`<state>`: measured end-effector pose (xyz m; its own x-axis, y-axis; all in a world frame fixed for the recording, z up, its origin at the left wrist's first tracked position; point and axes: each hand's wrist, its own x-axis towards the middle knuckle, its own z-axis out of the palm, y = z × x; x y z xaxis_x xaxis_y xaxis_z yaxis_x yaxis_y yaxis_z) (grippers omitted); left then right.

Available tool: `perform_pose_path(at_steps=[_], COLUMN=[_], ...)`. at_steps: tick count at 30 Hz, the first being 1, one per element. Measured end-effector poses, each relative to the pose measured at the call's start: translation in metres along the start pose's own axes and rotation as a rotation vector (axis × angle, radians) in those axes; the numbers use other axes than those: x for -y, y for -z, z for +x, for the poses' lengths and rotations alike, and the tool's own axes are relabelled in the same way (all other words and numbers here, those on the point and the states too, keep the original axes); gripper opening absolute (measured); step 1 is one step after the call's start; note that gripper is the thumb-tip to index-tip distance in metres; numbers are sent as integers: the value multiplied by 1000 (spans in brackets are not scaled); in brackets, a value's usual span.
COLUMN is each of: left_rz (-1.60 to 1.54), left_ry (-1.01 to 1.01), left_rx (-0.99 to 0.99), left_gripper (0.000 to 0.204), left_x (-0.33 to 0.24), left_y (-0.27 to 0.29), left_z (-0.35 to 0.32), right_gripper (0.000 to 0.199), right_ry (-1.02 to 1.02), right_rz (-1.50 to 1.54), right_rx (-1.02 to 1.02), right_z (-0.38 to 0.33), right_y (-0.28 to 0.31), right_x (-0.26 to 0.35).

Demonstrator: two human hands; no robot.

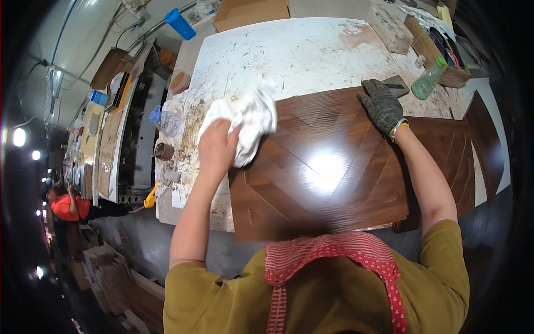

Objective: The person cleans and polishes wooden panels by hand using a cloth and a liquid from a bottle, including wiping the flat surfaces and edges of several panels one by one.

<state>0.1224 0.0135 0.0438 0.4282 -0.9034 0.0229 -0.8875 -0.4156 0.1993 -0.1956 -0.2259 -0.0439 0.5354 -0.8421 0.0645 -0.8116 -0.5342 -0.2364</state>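
A dark brown wooden panel (356,189) with a glossy face and slanting grooves lies before me on the worktable. My left hand (218,146), bare, grips a crumpled white cloth (253,119) over the panel's left edge. At the panel's far right corner, my right hand (382,107) wears a dark grey knit glove; its fingers are stretched out and lie flat on the wood. Just beyond those fingers sits a small flat greyish-brown block (398,87) with a dark slot. A second brown panel (445,153) lies to the right, partly hidden by my right arm.
The table's white top (278,55) is stained. A green-capped bottle (427,80) and a wooden box of tools (445,69) stand at far right, with a worn block (389,28) nearby. Jars and a clear plastic cup (169,123) line the left edge. A person in red (69,207) is far left.
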Motion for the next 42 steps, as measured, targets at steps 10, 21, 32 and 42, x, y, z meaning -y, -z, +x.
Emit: perform_pose_path(at_steps=[10,21,32,42], left_rz=[299,293,442,95], left_ry=[-546,-395,-477,-277], left_rx=[-207,-121,-89,-70], left_gripper=[32,25,26,36], left_x=[4,8,17,7], left_y=[-94,-65,-54,-3], left_z=[42,38,49,27], right_gripper=[53,55,53,52], right_ry=[80,37,32,89], right_rz=[-84,-72,-125,-153], right_rx=[-60,-42,-94,-128], right_z=[0,3,0,2], right_y=[-8,-8,-5,-13], right_x=[-2,5,14,6])
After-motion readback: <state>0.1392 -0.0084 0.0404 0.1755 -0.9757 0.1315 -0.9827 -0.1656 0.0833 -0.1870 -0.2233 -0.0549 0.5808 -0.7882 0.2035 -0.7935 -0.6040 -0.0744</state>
